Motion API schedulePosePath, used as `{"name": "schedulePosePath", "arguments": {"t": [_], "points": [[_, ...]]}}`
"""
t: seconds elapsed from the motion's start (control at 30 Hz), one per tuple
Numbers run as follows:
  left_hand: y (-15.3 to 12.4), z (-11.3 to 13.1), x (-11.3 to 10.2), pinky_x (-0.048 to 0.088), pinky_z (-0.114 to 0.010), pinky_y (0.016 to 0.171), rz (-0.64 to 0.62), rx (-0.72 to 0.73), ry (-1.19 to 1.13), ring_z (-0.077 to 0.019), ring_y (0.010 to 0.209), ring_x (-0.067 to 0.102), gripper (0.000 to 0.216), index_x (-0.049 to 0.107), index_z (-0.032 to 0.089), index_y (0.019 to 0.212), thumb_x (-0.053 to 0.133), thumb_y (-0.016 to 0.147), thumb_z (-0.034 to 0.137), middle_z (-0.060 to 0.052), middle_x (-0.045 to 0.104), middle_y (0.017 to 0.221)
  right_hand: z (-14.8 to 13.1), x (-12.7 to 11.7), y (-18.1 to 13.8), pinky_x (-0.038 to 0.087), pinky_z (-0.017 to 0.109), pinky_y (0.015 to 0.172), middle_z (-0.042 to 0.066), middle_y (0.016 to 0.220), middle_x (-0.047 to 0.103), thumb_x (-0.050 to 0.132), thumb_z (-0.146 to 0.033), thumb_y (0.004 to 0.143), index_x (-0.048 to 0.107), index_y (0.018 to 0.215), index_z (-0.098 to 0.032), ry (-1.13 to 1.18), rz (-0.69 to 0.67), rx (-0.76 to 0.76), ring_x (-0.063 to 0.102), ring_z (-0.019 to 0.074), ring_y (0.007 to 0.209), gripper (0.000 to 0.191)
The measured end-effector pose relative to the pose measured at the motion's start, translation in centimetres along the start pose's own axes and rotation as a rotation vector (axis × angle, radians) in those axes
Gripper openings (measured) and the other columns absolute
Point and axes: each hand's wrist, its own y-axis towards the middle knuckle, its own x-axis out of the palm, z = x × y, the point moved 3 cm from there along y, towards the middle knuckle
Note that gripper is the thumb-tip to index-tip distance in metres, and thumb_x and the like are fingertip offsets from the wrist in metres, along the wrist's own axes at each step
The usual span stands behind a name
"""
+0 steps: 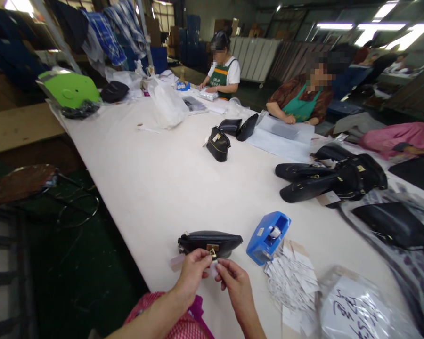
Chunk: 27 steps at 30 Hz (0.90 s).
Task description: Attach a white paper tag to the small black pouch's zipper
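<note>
From my remote seat, the only writing I find is dark handwriting on a white sheet (pixel 353 306) in a clear bag, right of and nearer than the blue tape dispenser (pixel 268 238); I cannot read its strokes. The dispenser's small sticker (pixel 260 231) and the loose tags (pixel 297 278) beside it are too small to read. The pale slip (pixel 214 269) pinched by the left hand (pixel 192 272) and right hand (pixel 235 282), left of the dispenser, shows nothing legible.

Left of the blue tape dispenser (pixel 268 237), which is glossy hard plastic, the black purse (pixel 209 241) looks like smooth, faintly shiny leather. Its padlock (pixel 212 252) is bright gold metal, and the film strip (pixel 214 268) is translucent. Right of the dispenser lie matt white paper tags (pixel 293 278).
</note>
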Motion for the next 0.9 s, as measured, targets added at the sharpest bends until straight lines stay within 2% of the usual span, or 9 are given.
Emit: {"name": "schedulePosePath", "arguments": {"t": [0.23,0.4,0.6,0.77,0.9], "points": [[0.0,0.0,0.0,0.039,-0.024,0.058,-0.015,-0.02,-0.006,-0.0145,0.071,0.057,0.022,0.061,0.016,0.078,0.062,0.062,0.032,-0.001,0.062,0.075,-1.3,0.6,0.2,0.037,0.023,0.042,0.002,0.056,0.061,0.069,-0.049,0.065,0.073,0.08,-0.016,-0.084,0.034,-0.062,0.049,0.013,0.049,0.037],[-0.3,-0.4,-0.2,0.042,-0.024,0.058,-0.056,-0.018,-0.032,-0.0141,0.071,0.057,0.027,0.061,0.015,0.086,0.059,0.06,0.025,-0.003,0.062,0.081,-1.5,0.8,0.3,0.036,0.023,0.043,0.002,0.056,0.06,0.067,-0.052,0.066,0.071,0.077,-0.016,-0.117,0.022,-0.057,0.047,0.0127,0.049,0.038],[0.1,-1.0,-0.5,0.034,-0.021,0.049,-0.034,0.019,0.12,-0.0103,0.056,0.05,0.016,0.053,0.017,0.07,0.062,0.057,0.019,0.003,0.055,0.06,-1.1,0.8,0.3,0.036,0.023,0.043,0.001,0.055,0.058,0.066,-0.053,0.066,0.071,0.076,-0.015,-0.141,0.038,-0.047,0.046,0.0125,0.048,0.039],[0.7,-1.1,-1.0,0.035,-0.021,0.048,-0.011,0.036,0.115,-0.01,0.053,0.05,0.014,0.052,0.017,0.067,0.06,0.06,0.026,0.004,0.052,0.056,-0.9,0.9,0.5,0.041,0.025,0.047,0.001,0.056,0.059,0.063,-0.054,0.068,0.07,0.082,-0.016,-0.177,0.036,-0.044,0.051,0.0151,0.052,0.042],[0.8,-1.0,-1.1,0.038,-0.021,0.048,-0.006,0.04,0.098,-0.0103,0.053,0.05,0.02,0.054,0.016,0.069,0.064,0.059,0.031,0.005,0.051,0.056,-1.5,1.0,0.3,0.047,0.027,0.055,0.003,0.065,0.065,0.059,-0.054,0.073,0.067,0.086,-0.017,-0.227,0.058,-0.108,0.057,0.0174,0.058,0.04]]}}
